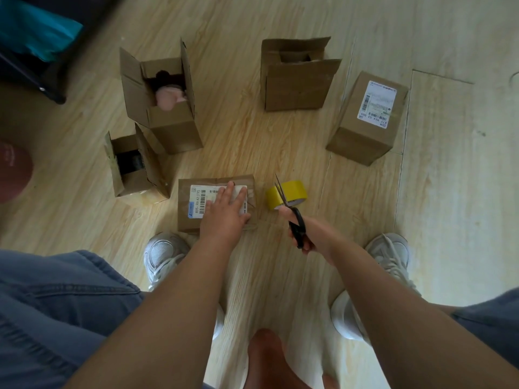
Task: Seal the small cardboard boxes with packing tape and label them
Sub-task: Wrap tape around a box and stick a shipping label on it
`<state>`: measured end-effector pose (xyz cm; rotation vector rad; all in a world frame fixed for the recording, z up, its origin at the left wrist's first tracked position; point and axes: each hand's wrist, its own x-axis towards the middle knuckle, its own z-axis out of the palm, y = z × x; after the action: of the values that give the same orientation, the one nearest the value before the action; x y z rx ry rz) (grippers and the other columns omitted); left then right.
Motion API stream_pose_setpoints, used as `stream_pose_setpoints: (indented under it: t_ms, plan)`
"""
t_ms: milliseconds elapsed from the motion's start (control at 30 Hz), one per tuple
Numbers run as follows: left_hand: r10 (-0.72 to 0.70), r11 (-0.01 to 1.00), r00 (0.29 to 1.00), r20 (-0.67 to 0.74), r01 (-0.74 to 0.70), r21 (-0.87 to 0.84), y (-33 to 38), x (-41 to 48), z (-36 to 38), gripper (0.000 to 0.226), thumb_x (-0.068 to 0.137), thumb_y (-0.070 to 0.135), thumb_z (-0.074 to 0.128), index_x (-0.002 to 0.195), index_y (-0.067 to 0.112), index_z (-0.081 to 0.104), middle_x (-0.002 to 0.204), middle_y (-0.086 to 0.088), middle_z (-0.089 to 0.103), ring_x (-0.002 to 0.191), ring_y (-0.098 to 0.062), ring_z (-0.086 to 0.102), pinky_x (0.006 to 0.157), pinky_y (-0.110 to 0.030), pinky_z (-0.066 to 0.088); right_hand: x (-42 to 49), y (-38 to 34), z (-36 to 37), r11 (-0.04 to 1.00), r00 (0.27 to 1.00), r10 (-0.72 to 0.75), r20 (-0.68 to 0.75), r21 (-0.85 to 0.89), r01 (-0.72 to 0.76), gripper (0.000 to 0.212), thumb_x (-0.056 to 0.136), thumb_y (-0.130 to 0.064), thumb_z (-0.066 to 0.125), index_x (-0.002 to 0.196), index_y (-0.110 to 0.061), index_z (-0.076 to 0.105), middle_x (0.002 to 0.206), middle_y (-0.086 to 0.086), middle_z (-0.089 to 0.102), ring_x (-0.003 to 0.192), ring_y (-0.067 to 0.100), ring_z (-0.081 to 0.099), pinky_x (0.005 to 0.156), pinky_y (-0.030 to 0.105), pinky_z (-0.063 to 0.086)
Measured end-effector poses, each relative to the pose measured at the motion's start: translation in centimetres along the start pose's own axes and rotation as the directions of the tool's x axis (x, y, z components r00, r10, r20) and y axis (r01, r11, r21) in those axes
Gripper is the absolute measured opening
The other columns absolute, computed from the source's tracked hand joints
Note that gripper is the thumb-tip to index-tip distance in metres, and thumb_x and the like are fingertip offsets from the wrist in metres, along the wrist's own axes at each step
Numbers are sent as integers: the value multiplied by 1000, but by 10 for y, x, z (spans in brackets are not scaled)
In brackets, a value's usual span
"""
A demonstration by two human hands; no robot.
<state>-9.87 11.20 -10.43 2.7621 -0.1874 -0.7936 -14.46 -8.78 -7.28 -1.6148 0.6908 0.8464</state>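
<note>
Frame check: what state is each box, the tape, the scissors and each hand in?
Near box: closed, labelled.
Right box: closed, labelled.
Far box: open, flaps up.
Pink-filled box: open.
Left box: open, dark item inside.
Tape: on the floor, untouched.
Scissors: blades slightly parted.
Left hand: flat, pressing the near label.
Right hand: grips the scissor handles.

Pale wood-plank floor in soft light, dark furniture with teal fabric at upper left.
</note>
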Motion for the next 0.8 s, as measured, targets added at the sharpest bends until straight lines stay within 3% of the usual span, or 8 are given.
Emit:
stream_pose_setpoints:
  t_ms: [133, 233, 467, 600, 700, 800]
  plan:
    - [-2, 1000, 1000, -1, 2, 6, 1, 1, 0, 64, 104, 37, 40, 158, 30, 6, 166, 1, -10, 153, -18, -7, 122, -46, 3, 0, 1, -3, 997, 1000, -12, -20, 77, 13, 59, 77, -71, 65, 80, -13, 64, 69, 2, 63, 58, 14, 54, 58, 28, 42]
    - [-15, 1000, 999, -34, 15, -1, 6, -1, 2, 63, 103, 34, 41, 158, 27, 10, 167, -1, -5, 153, -20, -5, 123, -48, 3, -1, 5, -7, 983, 994, -27, -106, 180, 46, 52, 83, -61, 68, 77, -9, 65, 69, 7, 62, 54, 15, 53, 56, 30, 42]
    - [-67, 997, 980, -189, 58, -54, 30, -3, 5, 65, 93, 16, 48, 153, 13, 25, 165, -12, 5, 153, -26, -3, 123, -45, -1, 5, 9, -16, 979, 995, -21, -99, 199, 40, 53, 84, -61, 67, 79, -8, 65, 68, 7, 63, 52, 14, 52, 57, 29, 44]
    - [59, 997, 956, -288, -68, -22, 41, 4, 5, 61, 93, 8, 47, 152, 13, 31, 162, -7, 22, 151, -23, 12, 123, -39, 8, 11, 10, -16, 970, 998, -15, -57, 240, 28, 55, 79, -64, 70, 83, -10, 66, 72, 7, 64, 61, 19, 54, 56, 31, 43]
    - [181, 979, 958, -221, -197, -51, 57, 15, 5, 54, 97, 6, 43, 151, 12, 36, 156, -6, 37, 143, -22, 29, 115, -35, 24, 13, 11, -16, 968, 1000, -23, -12, 251, 25, 57, 76, -68, 71, 81, -12, 64, 72, 7, 62, 59, 19, 52, 55, 32, 41]
    - [189, 972, 978, -92, -199, -126, 71, 26, 6, 54, 98, 3, 42, 150, 14, 38, 157, -3, 35, 142, -22, 34, 111, -37, 33, 13, 8, -17, 965, 1000, -17, 0, 260, 17, 64, 61, -75, 73, 77, -13, 64, 70, 7, 62, 57, 19, 52, 54, 32, 41]
